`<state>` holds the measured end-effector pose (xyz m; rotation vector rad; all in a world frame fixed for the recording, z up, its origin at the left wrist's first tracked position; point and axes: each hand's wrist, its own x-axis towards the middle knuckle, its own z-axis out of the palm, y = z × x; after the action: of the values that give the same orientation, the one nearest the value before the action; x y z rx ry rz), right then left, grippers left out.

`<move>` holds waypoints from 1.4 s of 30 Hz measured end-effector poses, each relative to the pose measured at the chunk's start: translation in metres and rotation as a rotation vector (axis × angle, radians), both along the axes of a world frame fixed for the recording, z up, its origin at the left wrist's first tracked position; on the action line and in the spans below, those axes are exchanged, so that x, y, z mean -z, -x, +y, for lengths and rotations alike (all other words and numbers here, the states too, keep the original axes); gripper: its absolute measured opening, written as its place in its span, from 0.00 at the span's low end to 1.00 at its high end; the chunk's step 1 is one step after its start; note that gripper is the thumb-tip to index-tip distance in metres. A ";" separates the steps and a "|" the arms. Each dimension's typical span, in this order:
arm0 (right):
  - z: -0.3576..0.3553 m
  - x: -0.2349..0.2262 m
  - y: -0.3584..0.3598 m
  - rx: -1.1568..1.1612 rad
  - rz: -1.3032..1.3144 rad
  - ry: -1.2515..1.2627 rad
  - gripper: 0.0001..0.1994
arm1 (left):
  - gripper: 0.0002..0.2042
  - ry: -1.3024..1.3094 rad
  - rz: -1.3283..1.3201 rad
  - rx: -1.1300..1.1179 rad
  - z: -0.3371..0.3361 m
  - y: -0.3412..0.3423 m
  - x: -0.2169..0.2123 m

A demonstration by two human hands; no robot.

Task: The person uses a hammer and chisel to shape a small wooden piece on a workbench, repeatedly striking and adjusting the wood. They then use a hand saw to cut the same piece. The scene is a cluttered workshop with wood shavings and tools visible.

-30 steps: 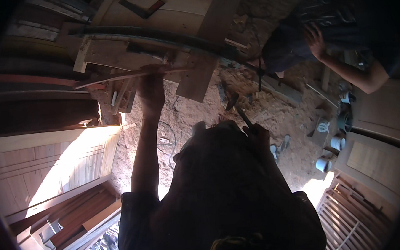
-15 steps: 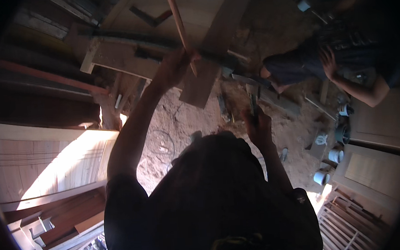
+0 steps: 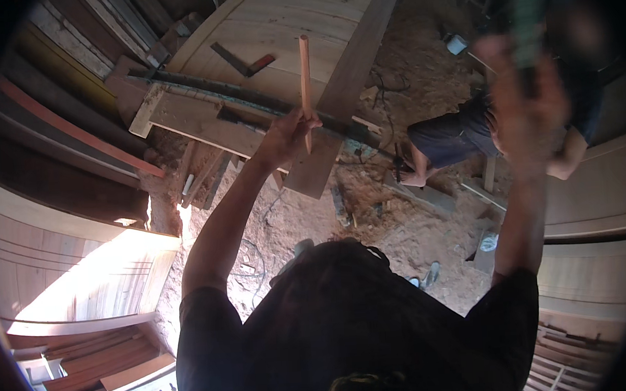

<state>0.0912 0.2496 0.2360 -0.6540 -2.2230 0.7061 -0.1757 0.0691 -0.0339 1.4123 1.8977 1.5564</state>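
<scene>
Closed round a pale wooden stick (image 3: 305,74) is my left hand (image 3: 288,136), at the front edge of the wooden panel. The stick stands nearly upright, and its lower end tapers above a board (image 3: 316,168). High on the right, my raised right hand (image 3: 530,107) grips a greenish hand tool (image 3: 526,10). Motion smears this tool, so its exact kind cannot be made out. On the panel (image 3: 296,32) beyond my left hand lies an L-shaped square (image 3: 244,65) with a reddish end. A long metal bar (image 3: 199,89) crosses the panel's near part.
Another person sits at the right, with dark shorts (image 3: 449,140) and a bare foot (image 3: 416,176) near the boards. Planks (image 3: 79,124) lean at the left above a sunlit panel (image 3: 81,274). Wood scraps (image 3: 342,204) and a cable (image 3: 259,260) lie on the sandy ground.
My right hand has swung up and to the right with the tool, from low near my body. The stick in my left hand has become more upright.
</scene>
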 end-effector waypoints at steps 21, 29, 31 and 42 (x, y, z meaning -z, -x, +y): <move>-0.018 0.019 0.040 -0.225 -0.753 -0.420 0.21 | 0.06 0.046 0.034 0.014 -0.002 0.006 0.013; -0.016 -0.056 0.018 0.038 -0.316 -0.362 0.19 | 0.06 -0.004 0.021 0.037 0.000 0.008 0.018; -0.021 -0.023 0.025 0.003 -0.392 -0.511 0.19 | 0.06 0.004 -0.002 0.032 -0.001 0.007 0.025; -0.009 -0.053 0.002 0.022 -0.496 -0.282 0.16 | 0.07 -0.082 0.028 0.017 0.005 0.011 0.033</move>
<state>0.0895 0.2408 0.2892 -0.7680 -2.6925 0.2184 -0.1871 0.0742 -0.0673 1.4877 1.8519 1.6319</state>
